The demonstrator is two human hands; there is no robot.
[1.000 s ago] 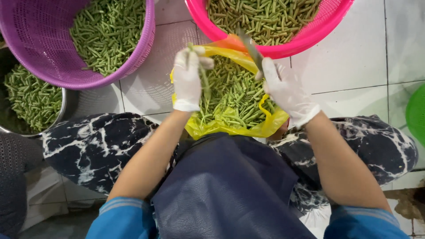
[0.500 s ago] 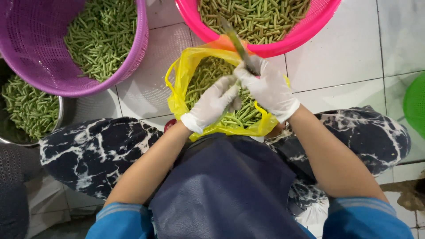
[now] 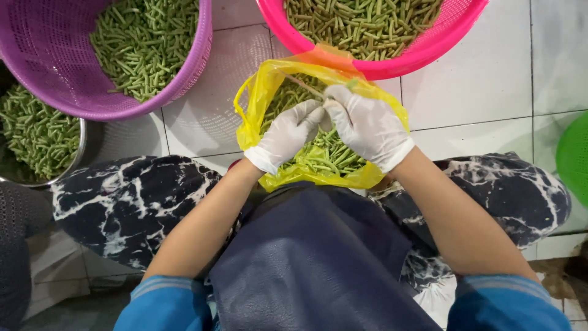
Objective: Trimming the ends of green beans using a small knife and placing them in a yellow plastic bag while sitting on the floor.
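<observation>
Both my hands wear white gloves and meet over a yellow plastic bag (image 3: pixel 251 116) of cut green beans (image 3: pixel 327 156) that rests on my lap. My right hand (image 3: pixel 367 125) is closed around a small knife; its thin blade (image 3: pixel 303 86) points up and left across the bag's mouth. A green bean tip (image 3: pixel 352 83) shows at its fingertips. My left hand (image 3: pixel 288 135) has its fingers curled against the right hand's thumb; whatever it pinches is hidden.
A purple basket (image 3: pixel 190 73) of green beans stands at the upper left and a pink basket (image 3: pixel 404 61) of beans just beyond the bag. A metal bowl (image 3: pixel 81 150) of beans is at the left, and a green rim (image 3: pixel 576 159) at the right edge. White tiles lie beneath.
My hands were apart at the bag's rim, the left one lifting a bean. They have come together over the bag, and the knife blade has tilted down to the left.
</observation>
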